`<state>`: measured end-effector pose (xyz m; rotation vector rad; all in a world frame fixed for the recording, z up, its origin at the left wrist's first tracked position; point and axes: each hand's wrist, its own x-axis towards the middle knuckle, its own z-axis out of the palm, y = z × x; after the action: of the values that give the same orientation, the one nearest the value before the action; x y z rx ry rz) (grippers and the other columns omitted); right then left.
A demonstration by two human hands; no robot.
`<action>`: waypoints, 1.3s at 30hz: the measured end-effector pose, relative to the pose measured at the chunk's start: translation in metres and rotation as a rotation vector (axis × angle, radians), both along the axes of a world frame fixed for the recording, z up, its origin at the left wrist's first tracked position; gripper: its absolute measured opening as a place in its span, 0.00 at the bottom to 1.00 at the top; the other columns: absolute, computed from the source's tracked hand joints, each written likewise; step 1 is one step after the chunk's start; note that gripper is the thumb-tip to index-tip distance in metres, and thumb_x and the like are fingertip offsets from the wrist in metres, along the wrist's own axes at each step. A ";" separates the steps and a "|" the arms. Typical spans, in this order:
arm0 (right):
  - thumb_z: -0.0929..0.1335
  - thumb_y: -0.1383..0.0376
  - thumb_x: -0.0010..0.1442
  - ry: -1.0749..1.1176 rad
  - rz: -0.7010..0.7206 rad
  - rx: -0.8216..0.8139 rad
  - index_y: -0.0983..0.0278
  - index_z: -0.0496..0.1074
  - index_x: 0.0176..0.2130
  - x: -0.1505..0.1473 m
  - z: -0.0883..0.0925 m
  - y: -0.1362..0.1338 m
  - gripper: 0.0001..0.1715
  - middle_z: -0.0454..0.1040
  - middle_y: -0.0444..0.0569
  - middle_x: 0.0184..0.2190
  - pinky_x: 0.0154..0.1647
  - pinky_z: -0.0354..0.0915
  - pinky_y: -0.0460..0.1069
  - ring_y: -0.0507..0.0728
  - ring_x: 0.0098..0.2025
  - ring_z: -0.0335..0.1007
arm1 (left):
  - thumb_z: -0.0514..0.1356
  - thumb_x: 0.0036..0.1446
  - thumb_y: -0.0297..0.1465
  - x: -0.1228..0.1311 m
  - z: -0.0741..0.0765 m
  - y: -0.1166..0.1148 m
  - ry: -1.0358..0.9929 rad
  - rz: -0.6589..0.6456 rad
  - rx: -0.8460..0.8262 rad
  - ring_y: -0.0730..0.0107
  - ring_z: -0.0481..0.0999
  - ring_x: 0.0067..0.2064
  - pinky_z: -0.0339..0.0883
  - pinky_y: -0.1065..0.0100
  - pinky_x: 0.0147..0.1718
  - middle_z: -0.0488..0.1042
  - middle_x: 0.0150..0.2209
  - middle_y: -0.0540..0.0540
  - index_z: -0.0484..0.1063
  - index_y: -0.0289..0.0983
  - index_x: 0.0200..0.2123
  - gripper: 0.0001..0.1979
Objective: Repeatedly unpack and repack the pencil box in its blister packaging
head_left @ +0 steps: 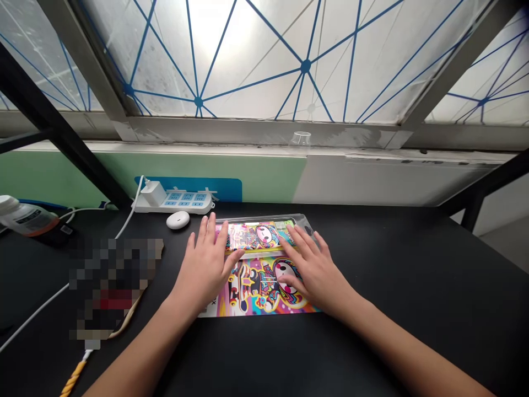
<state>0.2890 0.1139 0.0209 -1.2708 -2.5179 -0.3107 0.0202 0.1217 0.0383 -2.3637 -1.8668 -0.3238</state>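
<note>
A colourful cartoon-printed sheet or card (264,292) lies flat on the black table, a patterned figure with a white face on it. Across its far part sits a clear plastic tray or case (303,221) with a smaller printed piece (252,236) of like design in it. My left hand (206,259) rests on the left end of both, fingers spread and pointing away. On the right end lies my right hand (312,262), its fingers also spread. Neither hand is wrapped round anything. Parts of the sheet and tray are hidden under the hands.
A white power strip (182,205) with a plugged-in charger (153,193) stands by the wall. Near it lies a white rounded case (178,220). At left are a bottle (33,220), a pixelated object (115,292) and cables. Black frame bars (66,121) flank the window.
</note>
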 end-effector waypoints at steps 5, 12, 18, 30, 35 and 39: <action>0.61 0.49 0.69 0.078 0.324 -0.167 0.67 0.69 0.60 -0.020 0.006 -0.017 0.31 0.67 0.62 0.63 0.62 0.60 0.62 0.67 0.64 0.61 | 0.42 0.70 0.48 0.025 0.008 0.010 -0.119 -0.144 -0.104 0.46 0.41 0.73 0.50 0.44 0.65 0.44 0.73 0.34 0.50 0.35 0.71 0.34; 0.62 0.39 0.63 0.038 0.291 -0.509 0.64 0.47 0.72 -0.023 0.008 -0.026 0.51 0.47 0.59 0.72 0.69 0.44 0.68 0.70 0.73 0.42 | 0.44 0.70 0.48 0.026 -0.004 0.033 -0.131 -0.126 -0.117 0.45 0.45 0.72 0.45 0.41 0.65 0.50 0.72 0.35 0.56 0.41 0.69 0.31; 0.66 0.46 0.65 0.172 0.178 -0.466 0.62 0.66 0.60 -0.017 0.011 -0.025 0.33 0.68 0.59 0.61 0.62 0.57 0.63 0.67 0.61 0.62 | 0.46 0.69 0.48 -0.008 -0.006 0.045 -0.148 -0.093 -0.128 0.46 0.47 0.72 0.44 0.43 0.66 0.51 0.72 0.38 0.60 0.44 0.68 0.29; 0.64 0.52 0.67 0.259 -0.137 -0.265 0.61 0.64 0.37 -0.015 0.010 -0.022 0.15 0.71 0.47 0.29 0.32 0.61 0.51 0.58 0.30 0.68 | 0.40 0.72 0.44 -0.010 0.003 0.040 -0.210 -0.101 -0.159 0.47 0.50 0.71 0.49 0.41 0.64 0.56 0.70 0.40 0.69 0.44 0.61 0.26; 0.63 0.46 0.66 0.305 -0.222 -0.336 0.58 0.67 0.35 0.024 0.027 0.002 0.19 0.73 0.44 0.25 0.29 0.57 0.50 0.57 0.27 0.68 | 0.47 0.70 0.46 0.001 0.006 0.027 -0.216 -0.142 -0.101 0.49 0.52 0.71 0.50 0.37 0.63 0.63 0.67 0.39 0.74 0.41 0.44 0.21; 0.61 0.44 0.66 0.260 -0.325 -0.558 0.58 0.66 0.24 0.073 0.022 0.038 0.27 0.71 0.44 0.21 0.26 0.56 0.50 0.57 0.24 0.66 | 0.50 0.68 0.45 0.011 0.000 0.020 -0.177 -0.163 -0.074 0.47 0.50 0.71 0.48 0.34 0.63 0.56 0.70 0.37 0.70 0.41 0.54 0.19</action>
<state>0.3623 0.1519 0.0425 -1.7897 -2.2391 0.4994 0.0309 0.1417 0.0385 -2.6225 -1.7883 -0.5039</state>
